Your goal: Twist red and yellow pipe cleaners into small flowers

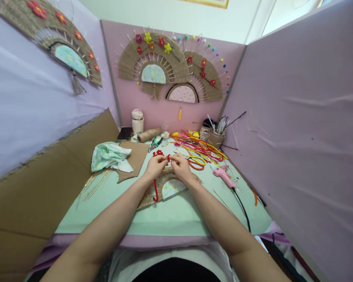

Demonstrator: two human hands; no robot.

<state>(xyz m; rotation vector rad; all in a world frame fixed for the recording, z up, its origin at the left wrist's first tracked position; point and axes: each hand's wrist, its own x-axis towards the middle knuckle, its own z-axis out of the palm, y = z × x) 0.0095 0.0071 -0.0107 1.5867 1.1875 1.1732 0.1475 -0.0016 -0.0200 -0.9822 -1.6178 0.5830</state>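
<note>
- Pinching a red fuzzy strip (168, 158) between their fingertips, the two hands met near the middle of the desk (191, 217), close together with only a narrow gap between them.
- The left hand (155, 166) had its thumb and forefinger closed on the strip, the other fingers curled in.
- The right hand (181, 166) was closed on the same strip from the three o'clock side, its fingers bent; how firmly it gripped could not be told.
- A red length (155, 190) hung at seven o'clock from the hands, its hooked lower end over the woven fan; whether it joined the pinched strip was hidden by the left hand.
- At six o'clock, beneath the hands, the woven fan (147, 199) lay on the desk, with a pale patterned half-disc (173, 188) at its inner curve.
- Red looped shapes (158, 152) showed at ten o'clock, just beyond the left fingers.
- Scissors (197, 161) with yellow and orange handles lay at three o'clock, near the right hand, and a loose heap of coloured strips (194, 144) at two.
- A pink glue gun (224, 177) rested farther off, between three and four o'clock.
- Green-handled pliers (155, 142) and a roll of twine (149, 134) lay at eleven; cut cardboard (139, 150) and a crumpled cloth (109, 156) sat towards nine.
</note>
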